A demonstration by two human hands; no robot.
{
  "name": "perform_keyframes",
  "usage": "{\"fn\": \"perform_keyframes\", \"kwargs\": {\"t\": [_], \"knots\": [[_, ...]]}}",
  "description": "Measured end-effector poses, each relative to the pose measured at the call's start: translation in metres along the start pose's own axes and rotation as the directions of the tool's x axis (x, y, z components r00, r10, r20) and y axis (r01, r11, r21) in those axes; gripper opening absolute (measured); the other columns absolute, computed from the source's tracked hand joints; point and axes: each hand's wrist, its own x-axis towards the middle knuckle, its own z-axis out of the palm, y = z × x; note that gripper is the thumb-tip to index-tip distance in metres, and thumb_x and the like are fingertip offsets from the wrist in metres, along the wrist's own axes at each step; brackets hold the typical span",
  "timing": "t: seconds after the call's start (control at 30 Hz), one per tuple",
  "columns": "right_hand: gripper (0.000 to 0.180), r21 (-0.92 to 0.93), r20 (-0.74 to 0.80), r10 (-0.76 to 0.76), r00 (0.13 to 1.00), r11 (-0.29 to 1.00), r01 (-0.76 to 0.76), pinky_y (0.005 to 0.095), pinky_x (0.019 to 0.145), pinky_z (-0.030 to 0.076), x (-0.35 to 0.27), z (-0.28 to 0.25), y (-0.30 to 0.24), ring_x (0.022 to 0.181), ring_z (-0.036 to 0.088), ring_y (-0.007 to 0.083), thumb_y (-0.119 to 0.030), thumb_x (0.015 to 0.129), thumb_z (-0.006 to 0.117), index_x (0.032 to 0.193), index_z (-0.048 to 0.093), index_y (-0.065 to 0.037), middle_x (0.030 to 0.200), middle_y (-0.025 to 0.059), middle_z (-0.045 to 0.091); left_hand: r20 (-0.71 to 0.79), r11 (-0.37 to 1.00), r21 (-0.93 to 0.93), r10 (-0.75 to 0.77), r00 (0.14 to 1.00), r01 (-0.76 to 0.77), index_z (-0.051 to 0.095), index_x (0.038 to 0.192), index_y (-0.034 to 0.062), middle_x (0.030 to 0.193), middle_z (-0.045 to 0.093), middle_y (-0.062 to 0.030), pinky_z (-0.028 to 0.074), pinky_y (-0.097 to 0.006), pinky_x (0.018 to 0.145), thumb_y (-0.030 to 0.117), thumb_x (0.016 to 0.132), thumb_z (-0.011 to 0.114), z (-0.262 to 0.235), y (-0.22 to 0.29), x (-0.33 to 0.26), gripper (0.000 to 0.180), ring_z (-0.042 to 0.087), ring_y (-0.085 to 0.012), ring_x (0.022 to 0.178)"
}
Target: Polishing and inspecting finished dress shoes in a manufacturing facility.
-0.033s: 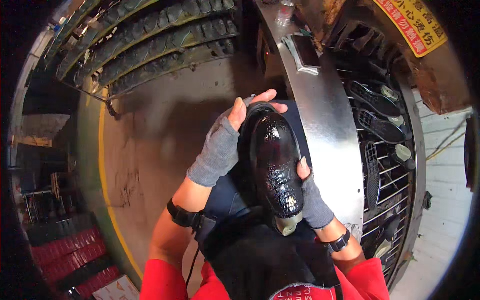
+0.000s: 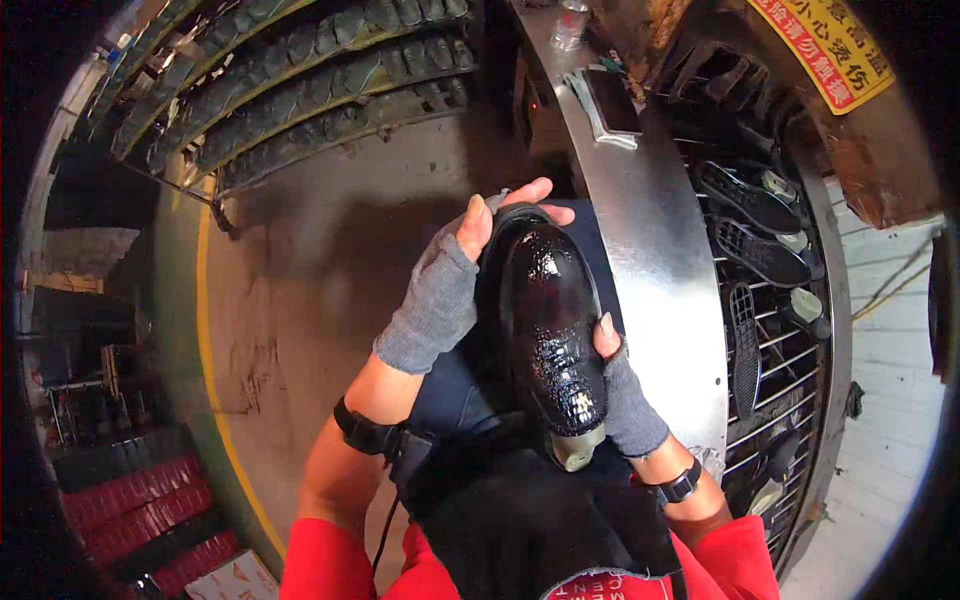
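Observation:
A glossy black shoe (image 2: pixel 553 300) on a pale last (image 2: pixel 577 450) lies lengthwise before me, above my lap. Light glints off its wrinkled, wet-looking surface. A dark rim runs along its left side and round the far end. My left hand (image 2: pixel 450 275), in a grey fingerless glove, is closed round that far end, thumb on the left and fingertips over the tip. On the near right side my right hand (image 2: pixel 627 395), gloved the same way, grips with its thumb against the edge; its other fingers are hidden underneath.
A metal counter (image 2: pixel 665 270) curves along my right, with a dark flat case (image 2: pixel 612 102) and a clear jar (image 2: pixel 570 25) on it. Beyond lies a barred rack (image 2: pixel 775 345) carrying black soles (image 2: pixel 742 350). Shelves of shoes (image 2: pixel 320 85) stand at the far left. Dark red stacked items (image 2: pixel 140 500) sit lower left.

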Motion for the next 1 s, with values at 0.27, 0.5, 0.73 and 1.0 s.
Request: {"fn": "perform_keyframes", "kwargs": {"t": [0.27, 0.5, 0.73, 1.0], "knots": [[0.069, -0.057, -0.041, 0.008, 0.999, 0.998, -0.01, 0.0356, 0.1, 0.059, 0.006, 0.008, 0.001, 0.114, 0.071, 0.0213, -0.058, 0.106, 0.052, 0.151, 0.048, -0.006, 0.135, 0.0123, 0.067, 0.011, 0.998, 0.064, 0.013, 1.0, -0.014, 0.041, 0.157, 0.0015, 0.142, 0.063, -0.018, 0.055, -0.038, 0.104, 0.068, 0.107, 0.033, -0.004, 0.001, -0.004, 0.084, 0.066, -0.0228, 0.12], [0.072, -0.088, -0.075, 0.0, 0.997, 0.996, -0.007, 0.0366, 0.1, 0.059, 0.005, 0.011, -0.002, 0.114, 0.071, 0.0223, -0.059, 0.105, 0.054, 0.151, 0.049, -0.005, 0.135, 0.0132, 0.067, 0.031, 0.998, 0.065, 0.025, 0.999, -0.027, 0.039, 0.159, 0.002, 0.142, 0.063, -0.0169, 0.054, -0.039, 0.105, 0.068, 0.107, 0.033, 0.0, 0.0, -0.008, 0.084, 0.065, -0.0232, 0.123], [0.083, -0.195, -0.082, -0.023, 0.996, 0.981, 0.007, 0.0407, 0.095, 0.062, -0.007, 0.011, -0.004, 0.11, 0.073, 0.0281, -0.067, 0.102, 0.054, 0.148, 0.049, 0.001, 0.132, 0.0179, 0.067, 0.041, 0.967, 0.242, 0.067, 0.997, -0.075, 0.038, 0.159, 0.003, 0.144, 0.063, -0.017, 0.045, -0.037, 0.113, 0.034, 0.072, 0.097, 0.035, 0.019, -0.035, 0.109, 0.062, -0.0219, 0.129], [0.08, -0.296, -0.029, -0.026, 0.999, 0.955, 0.016, 0.0305, 0.085, 0.058, -0.015, 0.024, -0.008, 0.101, 0.071, 0.0146, -0.069, 0.098, 0.06, 0.14, 0.061, -0.001, 0.119, 0.0096, 0.074, 0.063, 0.809, 0.585, 0.023, 0.998, -0.055, 0.039, 0.156, 0.0033, 0.143, 0.064, -0.0208, 0.043, -0.04, 0.116, 0.018, 0.078, 0.088, 0.038, 0.044, -0.051, 0.094, 0.064, -0.0258, 0.129]]}}
